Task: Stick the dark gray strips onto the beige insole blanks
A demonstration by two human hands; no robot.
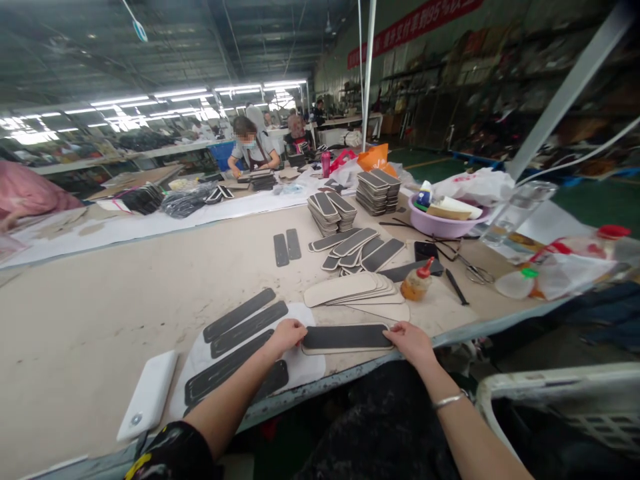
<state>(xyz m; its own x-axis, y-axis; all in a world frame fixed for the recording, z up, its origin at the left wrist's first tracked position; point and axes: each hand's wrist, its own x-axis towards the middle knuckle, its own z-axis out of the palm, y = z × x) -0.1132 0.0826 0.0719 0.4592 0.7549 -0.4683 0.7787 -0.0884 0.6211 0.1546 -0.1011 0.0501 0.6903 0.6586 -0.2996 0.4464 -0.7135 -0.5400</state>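
Observation:
Between my two hands lies a dark rounded strip (347, 337) over a larger cream backing piece (350, 351), near the table's front edge. My left hand (289, 335) pinches the strip's left end. At its right end, my right hand (411, 341) pinches the strip between thumb and fingers. To the left, several dark strips (240, 313) with glossy marks lie on a white sheet (310, 367); my left forearm covers part of them. Just beyond my hands is a fanned pile of cream pieces (345, 288). A glue bottle (417, 283) with a red tip stands beside it.
Stacks of finished-looking dark pieces (330, 213) and loose ones (365, 250) sit farther back. At right are a purple basin (445, 223), scissors (477, 272) and a black pen-like tool (457, 287). A white device (147, 395) lies left. A co-worker (254, 150) sits across.

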